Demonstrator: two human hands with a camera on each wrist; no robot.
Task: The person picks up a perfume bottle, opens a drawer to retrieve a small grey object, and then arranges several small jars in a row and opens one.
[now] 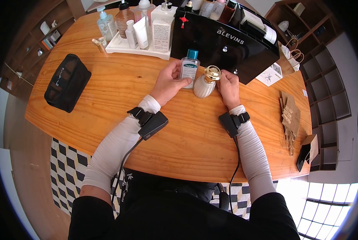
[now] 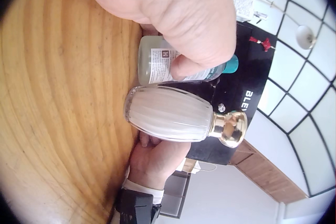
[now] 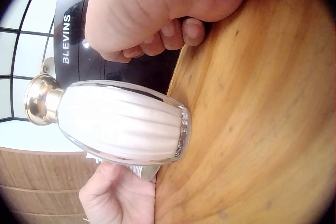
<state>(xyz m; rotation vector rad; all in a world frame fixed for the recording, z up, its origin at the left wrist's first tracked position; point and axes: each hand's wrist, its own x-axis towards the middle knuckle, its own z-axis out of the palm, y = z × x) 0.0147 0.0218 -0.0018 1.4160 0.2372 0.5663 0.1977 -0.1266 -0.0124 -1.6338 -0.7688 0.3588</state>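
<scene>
My left hand (image 1: 170, 83) grips a clear bottle (image 1: 189, 70) with a teal cap and printed label, upright on the wooden table, thumb across its front. Directly to its right stands a ribbed white glass bottle (image 1: 204, 87) with a gold cap. Beside that bottle's right side is my right hand (image 1: 228, 88). In the right wrist view, the right hand's fingers (image 3: 169, 35) are loosely curled with nothing seen in them, apart from the ribbed bottle (image 3: 121, 121). The left wrist view shows the left thumb (image 2: 185, 68) over the clear bottle's label.
A black BLEVINS drawer box (image 1: 203, 38) holding cosmetics stands behind the bottles. Left of it, a white tray (image 1: 119, 49) carries several bottles and a tube. A black pouch (image 1: 68, 83) lies at the left. Brown paper bags (image 1: 291, 114) lie near the table's right edge.
</scene>
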